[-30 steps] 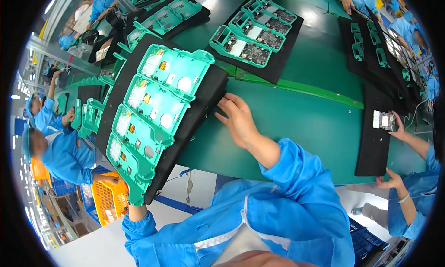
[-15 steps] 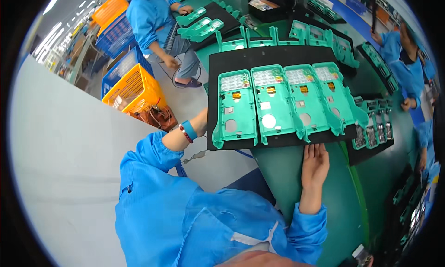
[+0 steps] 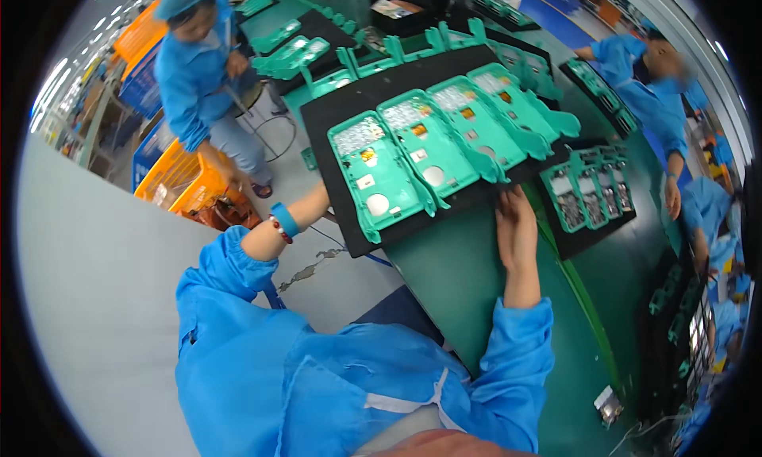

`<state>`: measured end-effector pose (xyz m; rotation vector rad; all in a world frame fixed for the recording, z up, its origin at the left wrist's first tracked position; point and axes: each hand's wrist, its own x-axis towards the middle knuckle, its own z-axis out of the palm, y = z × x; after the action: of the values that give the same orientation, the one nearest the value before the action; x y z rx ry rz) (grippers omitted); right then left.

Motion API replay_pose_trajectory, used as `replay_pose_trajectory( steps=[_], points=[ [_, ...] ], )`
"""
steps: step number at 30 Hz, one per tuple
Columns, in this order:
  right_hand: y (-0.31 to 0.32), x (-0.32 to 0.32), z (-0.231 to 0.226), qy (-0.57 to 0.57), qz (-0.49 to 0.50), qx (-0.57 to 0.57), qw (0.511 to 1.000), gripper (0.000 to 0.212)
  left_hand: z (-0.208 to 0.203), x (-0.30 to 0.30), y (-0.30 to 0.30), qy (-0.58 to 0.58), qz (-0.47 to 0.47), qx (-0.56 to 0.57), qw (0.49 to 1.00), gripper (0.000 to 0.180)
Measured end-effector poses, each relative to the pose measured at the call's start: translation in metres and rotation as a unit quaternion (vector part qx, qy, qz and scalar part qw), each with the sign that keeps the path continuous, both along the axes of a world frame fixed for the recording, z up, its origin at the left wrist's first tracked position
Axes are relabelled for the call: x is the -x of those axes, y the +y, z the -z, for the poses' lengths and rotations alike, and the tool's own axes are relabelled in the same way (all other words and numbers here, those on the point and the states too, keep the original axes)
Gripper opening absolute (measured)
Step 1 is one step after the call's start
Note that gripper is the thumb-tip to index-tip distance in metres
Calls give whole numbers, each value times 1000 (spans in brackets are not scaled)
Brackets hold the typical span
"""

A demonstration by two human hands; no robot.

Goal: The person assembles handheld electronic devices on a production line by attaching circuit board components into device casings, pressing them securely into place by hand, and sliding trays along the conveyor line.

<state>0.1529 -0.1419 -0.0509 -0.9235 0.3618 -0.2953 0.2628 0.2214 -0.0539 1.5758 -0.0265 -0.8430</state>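
A flat black board (image 3: 317,139) is held up in front of me, tilted with its right end farther away. Several green plastic housings (image 3: 391,196) lie in a row on it, each with a clear-and-white patterned panel, a small amber piece and a round hole. My left hand (image 3: 321,196) holds the board's left edge; its fingers are hidden behind the board. Beneath the near edge, toward the right, my right hand (image 3: 517,227) supports the board, fingertips tucked under it.
A dark green table (image 3: 444,274) lies below. Another black board (image 3: 591,235) with housings filled with metal parts stands on the right. More green housings (image 3: 389,64) stand behind. Co-workers in blue work at left and right. An orange crate (image 3: 171,179) stands on the floor at left.
The board with its housings has shifted left in view and turned, its right end swinging away. My hands have moved with it. The co-worker at left has come more fully into view.
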Motion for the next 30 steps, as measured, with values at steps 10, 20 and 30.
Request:
replay_pose_trajectory(
  steps=[10,20,30],
  points=[
    [46,9,7,1,-5,-13,1000,48,-12,-2,-7,-12,38,-27,999,67],
    [25,14,-10,49,-21,104,993,55,-52,20,-17,-71,58,-103,991,67],
    [98,39,-65,-86,-105,114,984,31,-87,31,7,-162,-159,159,961,26]
  ],
)
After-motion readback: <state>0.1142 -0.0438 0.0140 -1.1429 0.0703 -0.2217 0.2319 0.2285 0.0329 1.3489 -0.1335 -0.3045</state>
